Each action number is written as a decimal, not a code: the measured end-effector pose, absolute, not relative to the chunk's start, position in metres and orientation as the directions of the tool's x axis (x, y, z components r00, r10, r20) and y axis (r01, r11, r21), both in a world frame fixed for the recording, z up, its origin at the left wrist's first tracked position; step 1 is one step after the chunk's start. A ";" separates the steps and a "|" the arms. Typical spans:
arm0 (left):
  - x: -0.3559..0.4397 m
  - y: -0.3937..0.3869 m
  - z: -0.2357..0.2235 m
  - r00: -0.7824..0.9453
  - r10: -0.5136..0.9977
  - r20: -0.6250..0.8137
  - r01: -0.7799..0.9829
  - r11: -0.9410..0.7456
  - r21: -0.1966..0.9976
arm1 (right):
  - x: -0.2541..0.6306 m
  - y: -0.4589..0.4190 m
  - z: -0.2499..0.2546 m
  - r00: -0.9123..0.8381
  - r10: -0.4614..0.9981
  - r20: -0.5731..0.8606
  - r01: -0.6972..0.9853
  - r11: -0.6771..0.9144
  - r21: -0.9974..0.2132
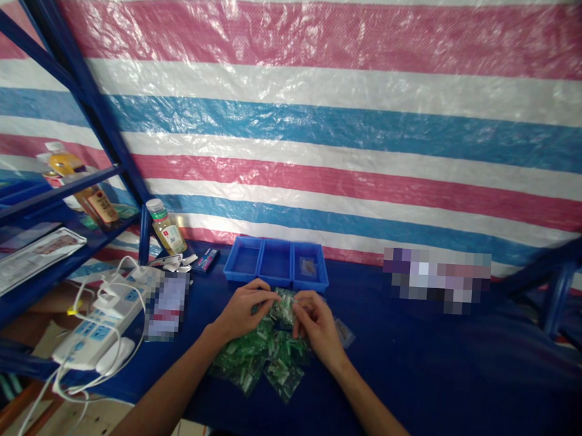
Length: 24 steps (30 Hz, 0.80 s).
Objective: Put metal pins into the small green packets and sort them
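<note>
Between my two hands is a small clear plastic bag (284,306) with green and silvery pieces inside. My left hand (250,309) pinches its left edge between thumb and fingertips. On its right side, the curled fingers of my right hand (316,319) grip the same bag. Below both hands lies a pile of similar green-filled bags (249,348) on the dark blue table. One such bag (284,375) sits at the near edge of the pile. A small clear bag (344,333) rests beside my right wrist. What the pieces are is too small to tell.
A blue three-compartment tray (258,281) stands behind my hands, with a small bag (308,267) in its right compartment. To the left are a white power strip (92,327) with tangled cables, a bottle (167,229) and a dark blue box (207,261). Blue frame posts flank the table.
</note>
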<state>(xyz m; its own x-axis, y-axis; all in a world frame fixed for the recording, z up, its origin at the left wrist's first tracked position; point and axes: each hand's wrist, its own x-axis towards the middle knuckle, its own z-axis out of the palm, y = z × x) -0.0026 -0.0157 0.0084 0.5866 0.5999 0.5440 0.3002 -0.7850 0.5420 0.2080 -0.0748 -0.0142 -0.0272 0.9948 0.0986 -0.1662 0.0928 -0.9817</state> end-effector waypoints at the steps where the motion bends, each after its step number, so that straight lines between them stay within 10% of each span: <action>1: -0.003 -0.015 0.008 0.586 0.599 0.546 0.301 -0.787 0.539 | 0.209 -0.075 -0.014 -0.032 0.994 0.100 -0.162 0.094 -0.982; 24: -0.007 -0.010 0.007 0.567 0.622 0.540 0.290 -0.765 0.575 | 0.204 -0.071 -0.022 -0.005 0.999 0.045 -0.206 0.043 -0.978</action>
